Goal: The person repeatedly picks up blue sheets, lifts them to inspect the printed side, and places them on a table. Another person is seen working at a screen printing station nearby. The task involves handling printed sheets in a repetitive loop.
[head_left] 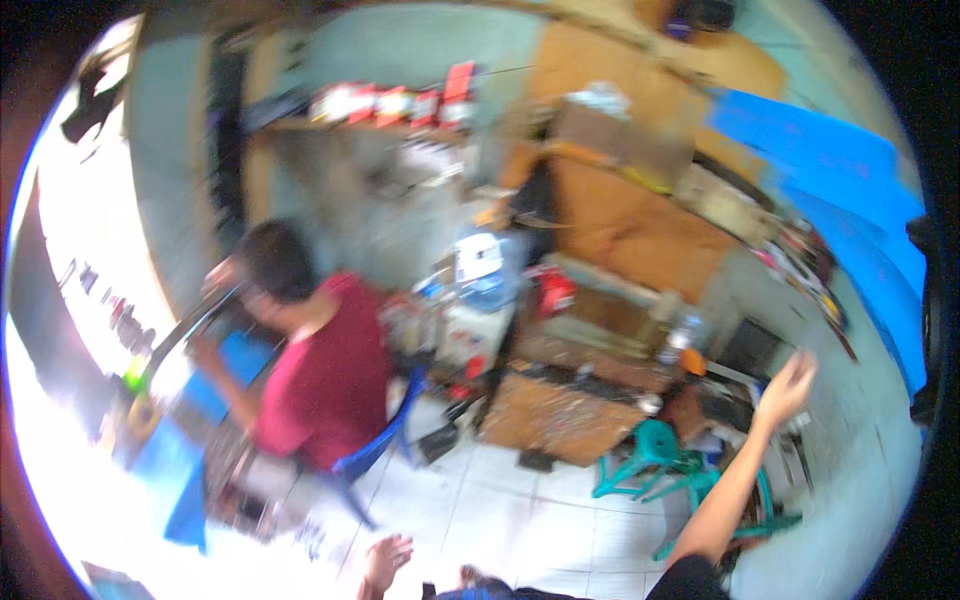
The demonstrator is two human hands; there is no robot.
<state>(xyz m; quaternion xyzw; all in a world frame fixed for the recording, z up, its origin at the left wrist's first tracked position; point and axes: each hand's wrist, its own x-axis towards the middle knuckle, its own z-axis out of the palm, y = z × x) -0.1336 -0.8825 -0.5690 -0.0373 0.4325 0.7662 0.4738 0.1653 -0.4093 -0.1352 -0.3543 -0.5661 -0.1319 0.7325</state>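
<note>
My left hand (387,562) shows at the lower edge, low over the white tiled floor (525,515). Its fingers are stretched out and nothing is in them. Far out to the right reaches my right hand (789,388) on an extended arm, in front of the wall and above the green plastic stools (655,443). Motion blur smears its fingers, so their shape and anything in them cannot be made out. Nearest to it is a dark, boxy item (750,347) by the wall. The whole picture is blurred.
A person in a dark red shirt (330,375) sits on a blue chair (402,415) at a cluttered bench on the left. A wooden workbench (560,415) stands in the middle, beside a large clear water jug (482,268). Blue sheets (810,150) hang at the upper right.
</note>
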